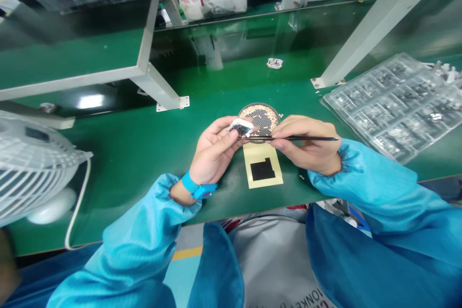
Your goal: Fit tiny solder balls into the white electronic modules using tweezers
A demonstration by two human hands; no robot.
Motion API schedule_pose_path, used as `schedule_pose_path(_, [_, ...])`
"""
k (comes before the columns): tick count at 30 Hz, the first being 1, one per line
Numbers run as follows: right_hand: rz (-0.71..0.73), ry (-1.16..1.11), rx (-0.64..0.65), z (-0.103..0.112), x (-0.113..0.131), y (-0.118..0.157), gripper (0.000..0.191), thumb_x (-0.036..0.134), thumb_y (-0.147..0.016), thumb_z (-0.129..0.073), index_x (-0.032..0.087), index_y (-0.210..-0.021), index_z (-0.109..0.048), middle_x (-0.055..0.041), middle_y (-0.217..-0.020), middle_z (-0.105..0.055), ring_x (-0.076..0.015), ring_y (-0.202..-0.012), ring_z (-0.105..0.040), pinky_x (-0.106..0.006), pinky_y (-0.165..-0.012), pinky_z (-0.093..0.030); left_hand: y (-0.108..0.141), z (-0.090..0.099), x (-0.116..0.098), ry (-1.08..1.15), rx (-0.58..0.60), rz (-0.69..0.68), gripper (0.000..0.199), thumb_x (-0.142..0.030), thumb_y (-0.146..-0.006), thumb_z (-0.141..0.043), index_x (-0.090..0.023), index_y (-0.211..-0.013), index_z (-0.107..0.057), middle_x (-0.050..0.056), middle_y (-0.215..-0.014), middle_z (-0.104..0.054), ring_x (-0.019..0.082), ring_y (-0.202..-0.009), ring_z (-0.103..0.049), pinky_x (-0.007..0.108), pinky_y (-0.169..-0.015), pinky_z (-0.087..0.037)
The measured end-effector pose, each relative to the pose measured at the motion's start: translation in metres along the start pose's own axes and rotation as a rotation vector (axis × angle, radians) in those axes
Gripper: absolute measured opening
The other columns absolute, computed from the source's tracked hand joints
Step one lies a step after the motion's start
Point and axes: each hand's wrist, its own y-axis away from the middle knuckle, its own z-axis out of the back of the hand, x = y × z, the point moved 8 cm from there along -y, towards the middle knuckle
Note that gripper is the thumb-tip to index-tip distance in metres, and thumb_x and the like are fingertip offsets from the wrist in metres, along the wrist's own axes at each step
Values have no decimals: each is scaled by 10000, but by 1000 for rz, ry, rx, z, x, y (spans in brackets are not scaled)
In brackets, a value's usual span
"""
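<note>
The head camera looks forward and down.

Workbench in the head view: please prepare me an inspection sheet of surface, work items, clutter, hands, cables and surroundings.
Surface: green bench, pale bits scattered.
Work items: white-rimmed part, dark tool, round dish with pale pieces, yellow sheet bearing a black shape.
Clutter: loose white part farther back; clear compartment tray at right.
Hands: left hand holds the white-rimmed part; right hand holds the dark tool, tip near that part.
Cables: white cord beside the fan.
Surroundings: fan at left, metal post.
</note>
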Motion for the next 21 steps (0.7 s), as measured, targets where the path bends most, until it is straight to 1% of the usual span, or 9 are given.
schedule_pose_path(5, [7,19,-17,1,1,1,186,130,-784,-841,183,-947,-768,-55,-834,-770,-183,-759,-740,-312,-703,-622,0,0,0,7,-12,-4,194,-182,-854,-797,-215,-1037,-744,49,-1148,-775,219,-1079,-748,268,-875,-609])
schedule_pose_path(10, [0,44,-8,-1,0,0,163,161,-797,-839,201,-937,-766,-48,-831,-772,-180,-750,-738,-314,-700,-628,1,0,0,2,-15,-7,190,-184,-861,-791,-217,-1042,-742,47,-1155,-775,218,-1092,-745,272,-893,-609])
schedule_pose_path(14, [5,47,-12,-1,1,0,167,148,-798,-837,191,-940,-761,-50,-829,-771,-178,-746,-736,-315,-695,-625,1,1,-1,-5,-13,-18,187,-179,-868,-784,-217,-1046,-739,46,-1163,-773,216,-1106,-740,272,-906,-607])
schedule_pose_path(18, [-35,95,-25,-2,2,1,120,178,-823,-827,196,-923,-765,-41,-847,-780,-170,-768,-750,-294,-719,-631,0,1,-3,12,-23,-24,189,-175,-867,-784,-216,-1044,-731,36,-1160,-775,219,-1113,-740,289,-933,-604])
schedule_pose_path(21, [-63,111,-40,-3,1,4,127,165,-820,-829,192,-927,-767,-39,-857,-785,-167,-786,-760,-277,-729,-630,-1,1,-3,31,-37,-16,186,-178,-860,-794,-218,-1022,-713,29,-1183,-770,221,-1130,-735,302,-960,-595])
